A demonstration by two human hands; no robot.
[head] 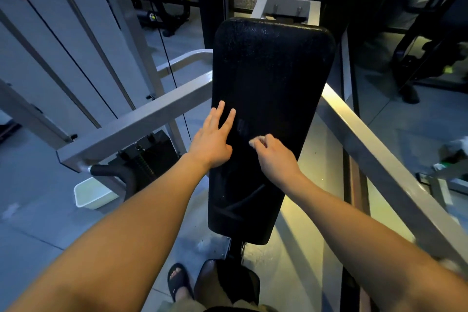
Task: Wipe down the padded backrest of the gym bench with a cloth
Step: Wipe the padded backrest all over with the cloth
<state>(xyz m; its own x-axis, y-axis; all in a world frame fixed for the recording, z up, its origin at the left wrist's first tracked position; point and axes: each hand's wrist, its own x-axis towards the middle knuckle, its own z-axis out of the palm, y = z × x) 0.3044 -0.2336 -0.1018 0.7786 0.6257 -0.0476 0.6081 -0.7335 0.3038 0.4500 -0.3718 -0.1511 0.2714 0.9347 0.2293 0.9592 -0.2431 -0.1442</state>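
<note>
Mid-wipe, the right hand (272,153) clamps a bunched cloth (255,140) on the black padded backrest (273,71) while the left hand (215,138) lies spread beside it, so longer strokes toward the top probably come next.

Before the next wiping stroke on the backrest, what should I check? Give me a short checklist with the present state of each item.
1. Cloth in the grip of the right hand: ok, a small pale wad shows at the fingertips.
2. Cloth touching the padded backrest: cannot tell, the hand hides the contact.
3. Left hand steadying the pad: ok, it lies flat at the left edge.
4. Upper pad free of things for the stroke: ok.
5. Pad already clean: cannot tell, the lighting is dim; a faint smudge shows near the cloth.
</note>
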